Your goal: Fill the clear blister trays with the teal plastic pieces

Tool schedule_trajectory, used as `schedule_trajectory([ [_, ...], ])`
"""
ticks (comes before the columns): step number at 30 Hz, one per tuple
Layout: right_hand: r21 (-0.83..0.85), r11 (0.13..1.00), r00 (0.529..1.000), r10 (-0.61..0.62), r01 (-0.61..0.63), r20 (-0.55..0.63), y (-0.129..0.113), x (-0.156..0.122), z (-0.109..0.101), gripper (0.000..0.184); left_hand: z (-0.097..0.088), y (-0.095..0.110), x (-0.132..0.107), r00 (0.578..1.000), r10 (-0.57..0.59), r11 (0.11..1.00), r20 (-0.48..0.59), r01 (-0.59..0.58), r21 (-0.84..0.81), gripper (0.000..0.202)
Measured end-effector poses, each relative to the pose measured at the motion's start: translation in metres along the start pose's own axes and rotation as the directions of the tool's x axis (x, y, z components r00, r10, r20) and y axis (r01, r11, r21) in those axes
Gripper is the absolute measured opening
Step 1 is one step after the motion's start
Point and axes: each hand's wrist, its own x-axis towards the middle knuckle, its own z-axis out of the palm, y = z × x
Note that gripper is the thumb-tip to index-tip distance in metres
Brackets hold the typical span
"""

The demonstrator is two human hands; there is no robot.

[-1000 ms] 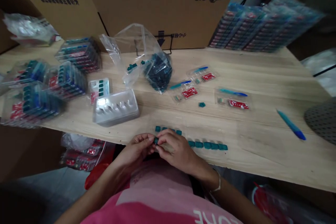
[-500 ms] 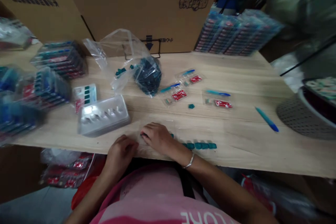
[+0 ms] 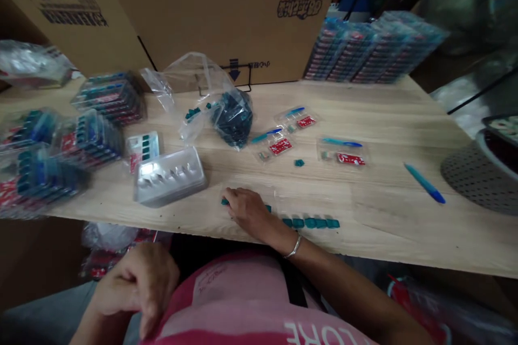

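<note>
At the front of the table my right hand (image 3: 246,211) pinches a small teal piece (image 3: 225,202) between thumb and fingertips. Under and beside this hand lies a flat clear plastic blister (image 3: 307,197), its outline faint. A row of teal pieces (image 3: 315,223) runs along it to the right of my wrist, and part of another piece shows behind the hand. My left hand (image 3: 140,280) hangs off the table edge by my lap, fingers loosely bent downward, with nothing visible in it. Left of my right hand stands a stack of clear blister trays (image 3: 170,175).
Filled blister packs (image 3: 48,172) are stacked at the left, and more (image 3: 372,51) at the back right. A bag of teal pieces (image 3: 233,118) lies before the cardboard box (image 3: 243,27). Packs with pens (image 3: 342,153), a loose pen (image 3: 424,183) and a grey basket (image 3: 481,172) are rightward.
My left hand has left the table edge and dropped toward my lap. My right hand stays in nearly the same place, with the teal piece at its fingertips now plainer.
</note>
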Motion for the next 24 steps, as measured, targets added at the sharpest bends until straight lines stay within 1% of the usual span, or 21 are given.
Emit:
schedule_trajectory([
  [1, -0.006, 1.0, 1.0, -0.023, 0.023, -0.014, -0.002, -0.001, 0.002, 0.016, -0.001, 0.0, 0.002, 0.997, -0.019, 0.997, -0.081, 0.025, 0.075, 0.037],
  [2, -0.016, 0.999, 0.998, -0.045, 0.045, -0.035, -0.003, -0.002, 0.004, 0.016, -0.002, -0.001, 0.007, 0.983, -0.056, 0.977, -0.177, 0.091, 0.195, 0.031],
  [3, -0.027, 0.998, 0.996, -0.067, 0.065, -0.061, -0.003, -0.003, 0.005, 0.017, -0.002, -0.004, 0.014, 0.959, -0.091, 0.924, -0.267, 0.181, 0.337, 0.024],
  [4, -0.034, 0.996, 0.992, -0.083, 0.081, -0.091, -0.001, -0.004, 0.004, 0.018, -0.001, -0.009, 0.021, 0.937, -0.107, 0.843, -0.332, 0.262, 0.469, 0.018],
  [5, -0.034, 0.996, 0.987, -0.091, 0.087, -0.13, 0.003, -0.007, 0.001, 0.021, 0.0, -0.015, 0.027, 0.93, -0.11, 0.757, -0.351, 0.307, 0.576, 0.015],
  [6, -0.028, 0.997, 0.981, -0.082, 0.078, -0.178, 0.011, -0.01, -0.005, 0.024, 0.001, -0.022, 0.031, 0.939, -0.113, 0.685, -0.325, 0.31, 0.659, 0.014],
  [7, -0.015, 0.999, 0.972, -0.054, 0.052, -0.229, 0.022, -0.015, -0.013, 0.026, 0.001, -0.028, 0.033, 0.953, -0.129, 0.63, -0.274, 0.292, 0.72, 0.015],
  [8, 0.0, 1.0, 0.961, -0.012, 0.012, -0.277, 0.036, -0.021, -0.024, 0.028, 0.0, -0.034, 0.033, 0.964, -0.156, 0.593, -0.217, 0.267, 0.76, 0.018],
  [10, 0.007, 0.991, 0.931, 0.131, -0.137, -0.342, 0.07, -0.035, -0.047, 0.03, -0.005, -0.042, 0.029, 0.978, -0.168, 0.553, -0.125, 0.199, 0.809, 0.023],
  [11, -0.02, 0.97, 0.914, 0.22, -0.241, -0.342, 0.089, -0.042, -0.057, 0.032, -0.008, -0.043, 0.027, 0.986, -0.131, 0.526, -0.108, 0.161, 0.835, 0.024],
  [12, -0.07, 0.934, 0.899, 0.314, -0.35, -0.305, 0.106, -0.049, -0.066, 0.033, -0.01, -0.044, 0.027, 0.992, -0.058, 0.483, -0.11, 0.124, 0.867, 0.024],
  [13, -0.107, 0.903, 0.889, 0.38, -0.417, -0.257, 0.122, -0.054, -0.073, 0.035, -0.011, -0.045, 0.029, 0.992, 0.047, 0.417, -0.118, 0.088, 0.905, 0.024],
  [14, -0.13, 0.882, 0.879, 0.418, -0.453, -0.229, 0.134, -0.058, -0.077, 0.035, -0.01, -0.046, 0.033, 0.98, 0.163, 0.33, -0.112, 0.053, 0.943, 0.023],
  [15, -0.147, 0.869, 0.874, 0.44, -0.472, -0.204, 0.143, -0.061, -0.08, 0.034, -0.008, -0.049, 0.04, 0.961, 0.265, 0.229, -0.082, 0.02, 0.973, 0.024],
  [16, -0.15, 0.867, 0.874, 0.446, -0.475, -0.192, 0.149, -0.063, -0.08, 0.033, -0.003, -0.053, 0.049, 0.941, 0.338, 0.126, -0.031, -0.012, 0.992, 0.026],
  [17, -0.148, 0.868, 0.875, 0.444, -0.473, -0.191, 0.152, -0.064, -0.08, 0.031, 0.002, -0.059, 0.059, 0.925, 0.38, 0.033, 0.028, -0.044, 0.998, 0.031],
  [18, -0.148, 0.869, 0.876, 0.443, -0.472, -0.19, 0.154, -0.064, -0.08, 0.029, 0.008, -0.066, 0.07, 0.918, 0.388, -0.042, 0.088, -0.078, 0.996, 0.037],
  [19, -0.146, 0.871, 0.878, 0.441, -0.469, -0.189, 0.154, -0.065, -0.079, 0.028, 0.013, -0.073, 0.08, 0.919, 0.37, -0.094, 0.135, -0.108, 0.99, 0.044],
  [21, -0.133, 0.88, 0.884, 0.429, -0.455, -0.186, 0.152, -0.066, -0.078, 0.025, 0.02, -0.088, 0.099, 0.931, 0.324, -0.139, 0.17, -0.131, 0.982, 0.053],
  [24, -0.104, 0.897, 0.894, 0.408, -0.431, -0.186, 0.15, -0.073, -0.079, 0.024, 0.017, -0.098, 0.117, 0.939, 0.306, -0.137, 0.159, -0.121, 0.983, 0.059],
])
